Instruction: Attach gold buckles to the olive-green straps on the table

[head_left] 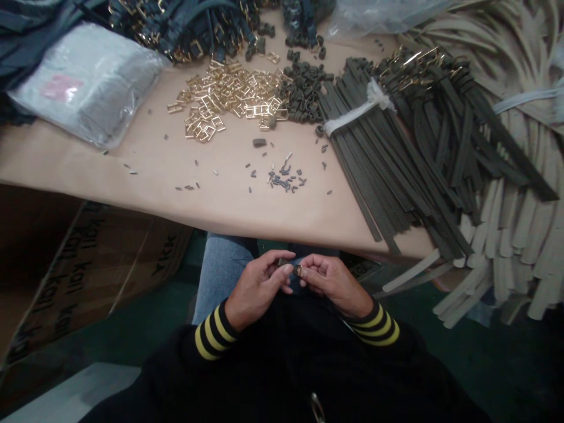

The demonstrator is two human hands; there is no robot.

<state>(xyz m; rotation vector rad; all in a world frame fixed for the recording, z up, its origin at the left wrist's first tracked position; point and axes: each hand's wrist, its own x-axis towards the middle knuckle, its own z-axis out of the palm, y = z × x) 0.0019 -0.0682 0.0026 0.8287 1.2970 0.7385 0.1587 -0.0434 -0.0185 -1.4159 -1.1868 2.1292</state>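
Both hands meet above my lap, just below the table's front edge. My left hand (259, 285) is closed, thumb against fingers, on the end of a dark strap (283, 262), mostly hidden by the fingers. A small gold buckle (298, 270) shows at the fingertips of my right hand (337, 282), which pinches it beside the strap. How strap and buckle are joined is too small to make out. Beyond the hands, small dark metal clips (286, 181) lie scattered on the table. Farther back are a heap of gold buckles (238, 91) and a pile of dark olive strap loops (305, 88).
A tied bundle of olive straps (374, 158) lies at the right, beside beige straps (524, 235) hanging over the edge. Navy straps with buckles (189, 29) fill the back left, near a plastic-wrapped packet (92, 82). A cardboard box (101, 258) stands below the table.
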